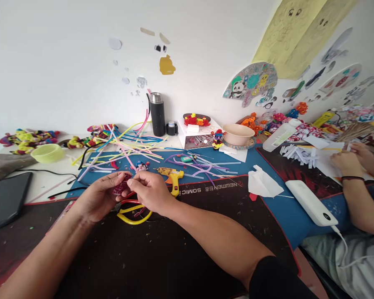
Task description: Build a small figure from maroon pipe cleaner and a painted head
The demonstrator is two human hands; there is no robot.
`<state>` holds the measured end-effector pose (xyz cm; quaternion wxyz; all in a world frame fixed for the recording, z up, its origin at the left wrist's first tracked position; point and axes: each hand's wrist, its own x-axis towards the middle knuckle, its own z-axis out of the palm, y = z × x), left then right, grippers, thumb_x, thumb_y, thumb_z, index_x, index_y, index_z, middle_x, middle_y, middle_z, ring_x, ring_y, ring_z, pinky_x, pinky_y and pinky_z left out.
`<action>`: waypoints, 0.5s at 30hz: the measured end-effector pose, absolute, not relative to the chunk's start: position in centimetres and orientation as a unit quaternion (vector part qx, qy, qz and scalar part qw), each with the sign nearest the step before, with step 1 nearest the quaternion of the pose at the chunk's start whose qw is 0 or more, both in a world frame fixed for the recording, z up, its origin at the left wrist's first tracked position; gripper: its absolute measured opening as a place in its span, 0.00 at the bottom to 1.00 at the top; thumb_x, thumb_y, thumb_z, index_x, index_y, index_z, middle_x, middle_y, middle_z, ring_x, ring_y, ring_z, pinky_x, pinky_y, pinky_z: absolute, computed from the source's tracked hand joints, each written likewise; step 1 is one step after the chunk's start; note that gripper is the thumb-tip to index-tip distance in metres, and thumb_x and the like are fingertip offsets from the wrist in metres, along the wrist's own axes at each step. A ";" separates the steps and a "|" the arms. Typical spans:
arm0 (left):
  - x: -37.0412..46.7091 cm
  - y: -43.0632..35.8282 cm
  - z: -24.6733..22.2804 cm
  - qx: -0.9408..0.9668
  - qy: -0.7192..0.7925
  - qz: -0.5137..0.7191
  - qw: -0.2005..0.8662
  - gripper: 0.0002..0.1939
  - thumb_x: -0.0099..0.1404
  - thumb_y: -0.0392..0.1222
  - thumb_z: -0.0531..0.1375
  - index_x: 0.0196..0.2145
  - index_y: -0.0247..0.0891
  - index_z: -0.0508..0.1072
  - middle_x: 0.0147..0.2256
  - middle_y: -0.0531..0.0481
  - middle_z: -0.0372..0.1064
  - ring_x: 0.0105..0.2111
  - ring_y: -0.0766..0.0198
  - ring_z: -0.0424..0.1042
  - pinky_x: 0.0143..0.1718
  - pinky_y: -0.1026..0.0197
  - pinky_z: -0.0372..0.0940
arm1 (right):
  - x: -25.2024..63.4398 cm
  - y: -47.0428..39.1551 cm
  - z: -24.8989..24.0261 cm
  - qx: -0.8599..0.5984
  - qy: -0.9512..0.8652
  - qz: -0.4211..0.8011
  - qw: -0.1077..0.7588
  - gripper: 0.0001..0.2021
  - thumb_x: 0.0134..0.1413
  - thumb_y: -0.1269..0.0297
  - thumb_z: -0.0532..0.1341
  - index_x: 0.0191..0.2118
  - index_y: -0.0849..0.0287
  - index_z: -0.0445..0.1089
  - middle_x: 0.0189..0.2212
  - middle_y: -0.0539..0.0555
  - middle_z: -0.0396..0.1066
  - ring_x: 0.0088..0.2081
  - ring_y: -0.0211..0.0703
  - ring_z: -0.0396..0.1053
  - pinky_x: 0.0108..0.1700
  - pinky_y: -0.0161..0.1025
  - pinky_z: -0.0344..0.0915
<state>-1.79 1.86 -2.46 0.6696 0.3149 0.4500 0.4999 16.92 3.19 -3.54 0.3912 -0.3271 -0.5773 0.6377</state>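
Between the fingers of my left hand [101,194] is a small dark red, glittery piece [122,185]. My right hand [152,192] meets it from the right, thumb and forefinger pinched at its edge. Whether the right fingers hold the same piece or a smaller part is hidden. Just below the hands, scissors or pliers with yellow and red handles [134,219] lie on the black mat [162,257]. A yellow glue gun [175,181] rests behind my right hand. Colourful pipe cleaners [134,143] are scattered beyond the hands.
A black flask [157,115] stands near the wall. At left lie a black tablet [9,199] and a green bowl [48,153]. To the right are a beige bowl [238,135], white tissue [264,182] and a white power bank [311,202]. Another person's hands work at far right.
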 end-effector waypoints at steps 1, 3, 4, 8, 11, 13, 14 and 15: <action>-1.9 1.9 -2.4 0.313 0.449 0.501 0.670 0.25 0.43 0.50 0.89 0.32 0.33 0.88 0.25 0.50 0.77 0.20 0.69 0.70 0.17 0.70 0.67 | 16.9 3.2 -3.6 -0.333 -0.575 0.638 0.388 0.14 0.71 0.59 0.67 0.32 0.53 0.69 0.18 0.44 0.65 0.23 0.39 0.68 0.28 0.34 0.60; -2.2 1.9 -2.4 0.311 0.445 0.504 0.671 0.24 0.44 0.50 0.88 0.31 0.34 0.87 0.25 0.50 0.77 0.20 0.69 0.70 0.17 0.70 0.67 | 16.9 3.2 -3.8 -0.345 -0.573 0.637 0.384 0.15 0.70 0.54 0.69 0.32 0.54 0.71 0.19 0.45 0.65 0.23 0.40 0.68 0.27 0.34 0.59; -2.3 1.9 -2.3 0.310 0.443 0.505 0.673 0.23 0.45 0.50 0.88 0.31 0.34 0.87 0.25 0.50 0.77 0.20 0.69 0.70 0.17 0.70 0.68 | 16.8 3.2 -3.9 -0.347 -0.573 0.636 0.383 0.16 0.70 0.52 0.69 0.33 0.54 0.71 0.19 0.45 0.65 0.23 0.40 0.68 0.26 0.34 0.59; -2.4 1.7 -2.3 0.309 0.437 0.509 0.674 0.25 0.45 0.50 0.88 0.33 0.31 0.88 0.25 0.48 0.77 0.20 0.68 0.70 0.17 0.69 0.69 | 17.0 3.3 -4.2 -0.326 -0.570 0.647 0.387 0.17 0.69 0.49 0.69 0.34 0.54 0.71 0.18 0.43 0.64 0.20 0.37 0.63 0.25 0.34 0.56; -2.4 1.7 -2.5 0.308 0.435 0.511 0.674 0.24 0.48 0.48 0.87 0.35 0.29 0.88 0.25 0.45 0.78 0.22 0.64 0.74 0.18 0.68 0.72 | 17.2 3.7 -4.2 -0.307 -0.565 0.663 0.383 0.16 0.69 0.50 0.69 0.34 0.54 0.70 0.18 0.41 0.63 0.17 0.34 0.59 0.23 0.34 0.56; -2.6 1.8 -2.8 0.305 0.438 0.511 0.674 0.23 0.51 0.45 0.86 0.39 0.28 0.89 0.28 0.43 0.81 0.24 0.61 0.78 0.21 0.66 0.75 | 17.3 4.2 -4.3 -0.303 -0.557 0.670 0.386 0.16 0.68 0.49 0.69 0.34 0.54 0.70 0.19 0.41 0.64 0.16 0.33 0.58 0.22 0.34 0.54; -2.8 1.8 -2.9 0.303 0.441 0.512 0.672 0.21 0.52 0.42 0.85 0.40 0.29 0.89 0.29 0.41 0.82 0.25 0.60 0.79 0.23 0.66 0.77 | 17.4 4.4 -4.3 -0.303 -0.553 0.673 0.387 0.17 0.67 0.48 0.69 0.34 0.53 0.69 0.19 0.41 0.64 0.16 0.33 0.58 0.21 0.35 0.54; -3.0 1.9 -2.9 0.301 0.444 0.514 0.670 0.19 0.54 0.40 0.84 0.41 0.29 0.89 0.32 0.40 0.84 0.26 0.59 0.81 0.25 0.65 0.79 | 17.5 4.6 -4.3 -0.302 -0.548 0.677 0.388 0.19 0.66 0.45 0.70 0.34 0.53 0.68 0.18 0.40 0.63 0.15 0.33 0.58 0.21 0.35 0.53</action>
